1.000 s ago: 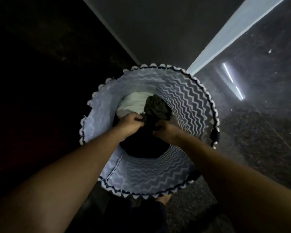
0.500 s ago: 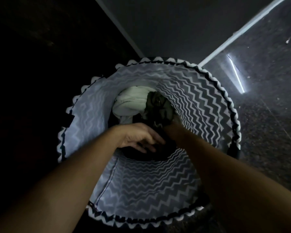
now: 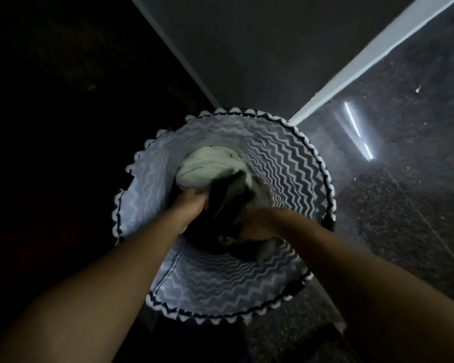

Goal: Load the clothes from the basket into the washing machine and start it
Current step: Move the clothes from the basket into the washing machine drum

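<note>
A round fabric basket with a grey-and-white zigzag pattern stands on the floor below me. Both my arms reach down into it. My left hand grips dark clothes at the basket's middle. My right hand grips the same dark bundle from the right, with a grey piece hanging below it. A white garment lies behind the dark clothes at the far side of the basket. The washing machine is not in view.
A grey wall panel rises behind the basket, with a white skirting strip running to the upper right. Shiny dark speckled floor spreads to the right. The left side is almost black.
My left hand, which hovered open over the clothes, has closed on the dark bundle. My right hand has shifted lower and nearer me. The view has pulled back from the basket.
</note>
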The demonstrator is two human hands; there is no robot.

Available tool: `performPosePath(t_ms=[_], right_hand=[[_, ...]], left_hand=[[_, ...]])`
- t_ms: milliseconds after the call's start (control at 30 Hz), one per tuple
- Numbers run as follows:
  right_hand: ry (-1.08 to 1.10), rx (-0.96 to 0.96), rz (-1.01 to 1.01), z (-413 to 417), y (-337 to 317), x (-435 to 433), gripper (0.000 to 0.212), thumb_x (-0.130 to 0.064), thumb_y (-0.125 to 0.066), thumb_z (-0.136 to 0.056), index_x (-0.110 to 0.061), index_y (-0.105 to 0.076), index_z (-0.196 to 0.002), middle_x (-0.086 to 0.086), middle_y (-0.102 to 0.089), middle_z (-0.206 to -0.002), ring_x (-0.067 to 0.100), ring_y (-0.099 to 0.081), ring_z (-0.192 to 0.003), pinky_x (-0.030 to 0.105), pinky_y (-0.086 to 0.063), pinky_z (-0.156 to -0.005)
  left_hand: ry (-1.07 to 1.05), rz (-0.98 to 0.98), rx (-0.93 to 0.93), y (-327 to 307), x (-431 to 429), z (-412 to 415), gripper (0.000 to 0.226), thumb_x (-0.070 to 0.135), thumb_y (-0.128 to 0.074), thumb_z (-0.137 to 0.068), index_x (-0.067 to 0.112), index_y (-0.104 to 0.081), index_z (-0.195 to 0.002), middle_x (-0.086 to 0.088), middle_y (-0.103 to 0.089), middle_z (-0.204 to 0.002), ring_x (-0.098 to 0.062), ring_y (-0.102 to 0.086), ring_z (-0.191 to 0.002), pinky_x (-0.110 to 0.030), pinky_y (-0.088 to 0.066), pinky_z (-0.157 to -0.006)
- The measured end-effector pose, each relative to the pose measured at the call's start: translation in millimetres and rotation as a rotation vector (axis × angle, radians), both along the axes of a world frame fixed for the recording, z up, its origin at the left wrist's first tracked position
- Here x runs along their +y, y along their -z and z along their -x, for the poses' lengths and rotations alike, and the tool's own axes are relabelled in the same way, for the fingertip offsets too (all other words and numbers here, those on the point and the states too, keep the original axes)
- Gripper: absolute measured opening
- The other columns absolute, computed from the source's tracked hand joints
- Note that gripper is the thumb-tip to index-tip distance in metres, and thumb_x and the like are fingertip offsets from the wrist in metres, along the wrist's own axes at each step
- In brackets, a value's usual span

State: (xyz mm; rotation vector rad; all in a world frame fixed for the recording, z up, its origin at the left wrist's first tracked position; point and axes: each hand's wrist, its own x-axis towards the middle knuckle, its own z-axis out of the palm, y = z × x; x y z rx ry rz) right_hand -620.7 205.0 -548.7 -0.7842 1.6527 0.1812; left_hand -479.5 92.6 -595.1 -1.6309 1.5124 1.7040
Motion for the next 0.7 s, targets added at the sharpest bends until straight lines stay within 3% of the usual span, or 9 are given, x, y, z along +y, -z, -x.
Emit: performPosePath(t_ms=[33, 133, 200, 267, 333, 433, 533, 600, 700], right_hand=[[0.001, 0.009, 0.012, 2, -16, 1, 0.014, -0.028, -0.059, -0.098, -0.016, -0.062, -0.105, 0.013, -0.061, -0.112, 0.034, -0.058, -0.123, 0.033, -0.046, -0.092], [0.146, 0.232, 0.245, 11, -56, 8, 0.037, -0.037, -0.055, -0.098, -0.012, -0.066, -0.123, 0.018, -0.068, -0.118, 0.037, -0.064, -0.113, 0.039, -0.050, -0.092], [0.135, 0.065, 0.257, 8, -99, 10, 0.034, -0.039, -0.058, -0.099, -0.017, -0.068, -0.123, 0.010, -0.068, -0.122, 0.028, -0.063, -0.115, 0.032, -0.046, -0.096], [0.231, -0.007, 0.331, 7, -143, 11, 0.025, -0.044, -0.062, -0.097, -0.024, -0.075, -0.097, 0.005, -0.070, -0.101, 0.021, -0.065, -0.098, 0.031, -0.048, -0.085], [0.433, -0.048, 0.444, 11, -202, 12, 0.034, -0.050, -0.067, -0.092, -0.023, -0.072, -0.071, -0.002, -0.065, -0.074, 0.014, -0.061, -0.072, 0.036, -0.051, -0.072], [0.461, -0.289, 0.541, 13, -300, 17, 0.025, -0.032, -0.074, -0.092, -0.024, -0.074, -0.068, -0.007, -0.069, -0.070, 0.009, -0.064, -0.070, 0.032, -0.053, -0.071], [0.411, -0.414, 0.604, 11, -407, 28, 0.006, -0.010, -0.072, -0.092, -0.010, -0.072, -0.097, 0.013, -0.076, -0.098, 0.024, -0.073, -0.090, 0.039, -0.061, -0.085], [0.419, -0.463, 0.667, 14, -464, 36, 0.023, 0.001, -0.067, -0.092, 0.000, -0.060, -0.114, 0.023, -0.071, -0.111, 0.028, -0.072, -0.094, 0.037, -0.061, -0.082], [0.423, -0.474, 0.785, 12, -539, 51, 0.049, 0.010, -0.066, -0.088, -0.008, -0.054, -0.132, 0.016, -0.069, -0.120, 0.027, -0.070, -0.104, 0.034, -0.060, -0.086]], left_hand=[[-0.007, 0.007, 0.001, -11, -1, 0, 0.029, 0.031, -0.050, -0.097, 0.020, -0.063, -0.121, -0.004, -0.066, -0.118, -0.020, -0.060, -0.103, -0.032, -0.050, -0.087], [-0.006, 0.031, -0.011, -49, 0, 0, 0.022, 0.031, -0.048, -0.101, 0.020, -0.062, -0.114, -0.009, -0.062, -0.107, -0.019, -0.053, -0.093, -0.030, -0.040, -0.078], [0.004, 0.021, 0.009, -87, 1, 0, 0.021, 0.027, -0.047, -0.103, 0.021, -0.061, -0.116, -0.004, -0.059, -0.103, -0.023, -0.054, -0.099, -0.028, -0.038, -0.080], [-0.030, -0.002, 0.042, -129, 1, 2, 0.025, 0.023, -0.042, -0.104, 0.021, -0.058, -0.123, 0.000, -0.060, -0.112, -0.021, -0.057, -0.107, -0.026, -0.040, -0.078], [-0.039, 0.003, 0.066, -174, 4, 0, 0.026, 0.022, -0.038, -0.106, 0.025, -0.058, -0.121, 0.001, -0.064, -0.114, -0.021, -0.060, -0.106, -0.026, -0.042, -0.070], [0.016, 0.049, 0.113, -228, 9, -12, 0.021, 0.011, -0.046, -0.103, 0.020, -0.063, -0.110, -0.005, -0.066, -0.105, -0.029, -0.062, -0.103, -0.031, -0.051, -0.084], [0.113, 0.089, 0.203, -315, 28, -26, 0.042, 0.002, -0.054, -0.097, 0.025, -0.050, -0.132, 0.007, -0.058, -0.114, -0.016, -0.055, -0.106, -0.019, -0.050, -0.078], [0.073, 0.112, 0.265, -365, 43, -33, 0.052, -0.004, -0.057, -0.094, 0.016, -0.046, -0.140, -0.002, -0.058, -0.123, -0.015, -0.056, -0.103, -0.013, -0.049, -0.074], [-0.077, 0.064, 0.388, -435, 48, -37, 0.037, -0.001, -0.049, -0.098, 0.005, -0.051, -0.134, -0.017, -0.057, -0.135, -0.023, -0.062, -0.104, -0.038, -0.056, -0.093]])
